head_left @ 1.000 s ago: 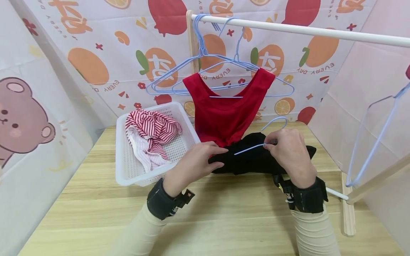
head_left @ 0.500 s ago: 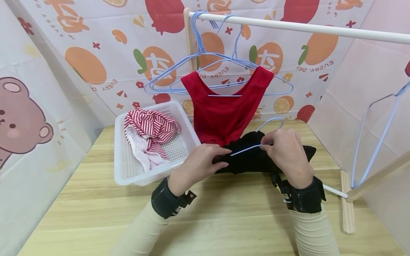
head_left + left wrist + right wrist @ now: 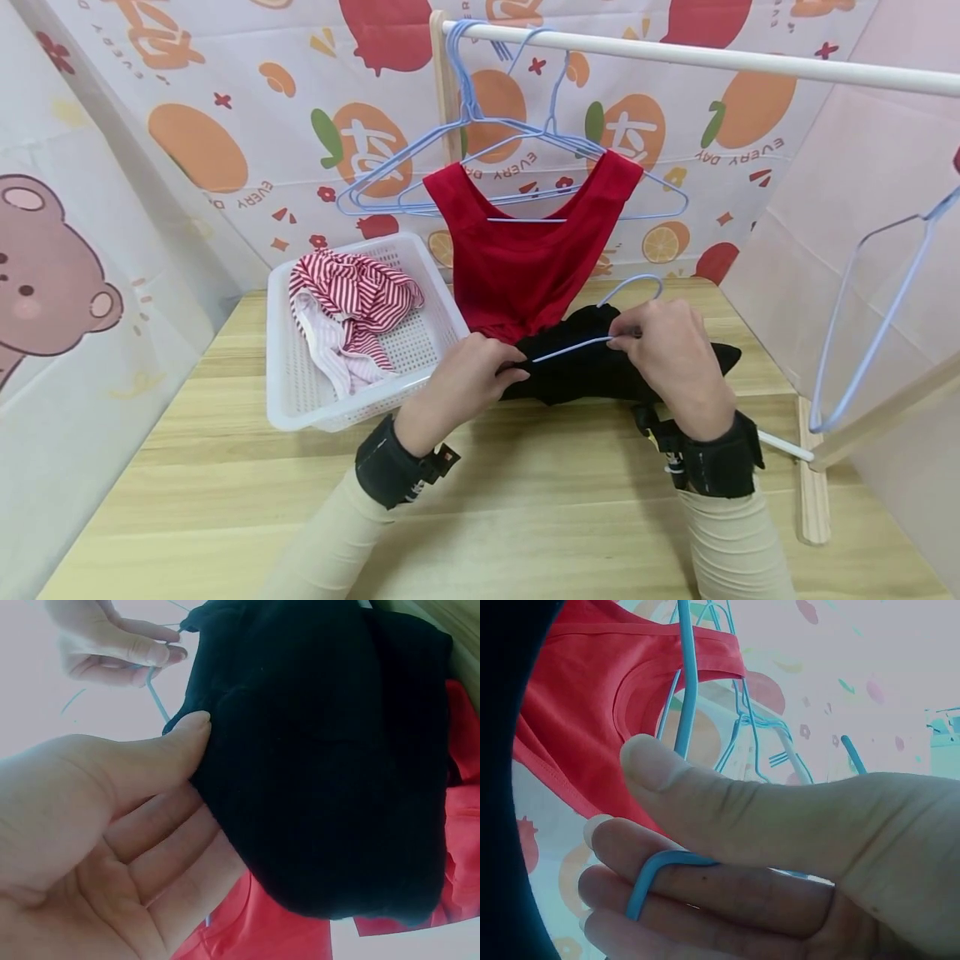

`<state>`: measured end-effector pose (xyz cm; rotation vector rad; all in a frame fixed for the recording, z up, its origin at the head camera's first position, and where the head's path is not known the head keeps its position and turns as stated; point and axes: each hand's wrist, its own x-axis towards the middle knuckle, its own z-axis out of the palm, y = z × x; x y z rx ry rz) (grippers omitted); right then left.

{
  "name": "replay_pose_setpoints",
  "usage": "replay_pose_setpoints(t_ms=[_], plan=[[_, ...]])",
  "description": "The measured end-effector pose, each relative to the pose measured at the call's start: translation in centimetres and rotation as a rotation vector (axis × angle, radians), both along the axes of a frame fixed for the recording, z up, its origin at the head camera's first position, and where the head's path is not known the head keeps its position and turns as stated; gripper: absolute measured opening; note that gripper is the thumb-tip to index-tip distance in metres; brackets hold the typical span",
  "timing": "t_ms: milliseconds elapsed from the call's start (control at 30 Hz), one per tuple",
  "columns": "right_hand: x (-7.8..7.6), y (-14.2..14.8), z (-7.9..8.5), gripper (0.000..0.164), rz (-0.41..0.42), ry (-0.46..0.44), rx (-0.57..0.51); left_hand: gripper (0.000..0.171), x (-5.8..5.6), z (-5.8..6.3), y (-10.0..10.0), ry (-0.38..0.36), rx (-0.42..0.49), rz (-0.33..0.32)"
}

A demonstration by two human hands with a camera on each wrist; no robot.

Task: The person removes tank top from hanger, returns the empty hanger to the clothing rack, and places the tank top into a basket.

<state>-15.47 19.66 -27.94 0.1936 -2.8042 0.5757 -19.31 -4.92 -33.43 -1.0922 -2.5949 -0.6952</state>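
Note:
In the head view a black garment lies bunched on the table below the hanging red top. My left hand pinches its left edge; in the left wrist view the thumb presses on the black cloth, with the fingers behind it. A light blue hanger reaches into the black garment, its hook standing up behind. My right hand holds this hanger between thumb and fingers, and the blue wire runs across the fingers in the right wrist view. The hanger's left end is hidden near my left fingertips.
A white perforated basket holding a red-and-white striped garment stands left. Above the back runs a white rail with several blue hangers. Another hanger hangs at far right, near the rack's wooden foot.
My left thumb and fingers have closed together on the black cloth at the hanger's left end. The hanger has shifted slightly left, and my right hand keeps its hold on it.

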Motion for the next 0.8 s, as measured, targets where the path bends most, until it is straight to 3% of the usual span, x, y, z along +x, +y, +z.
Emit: replay_pose_setpoints(t_ms=[333,800], plan=[[-0.3,1.1,-0.1,0.004,0.039,0.086,0.035,0.012,0.0,0.2,-0.6,0.007,0.003,0.004],[-0.3,2.0,0.2,0.005,0.021,0.076,0.013,0.015,0.1,0.3,-1.1,-0.034,0.033,0.028]])
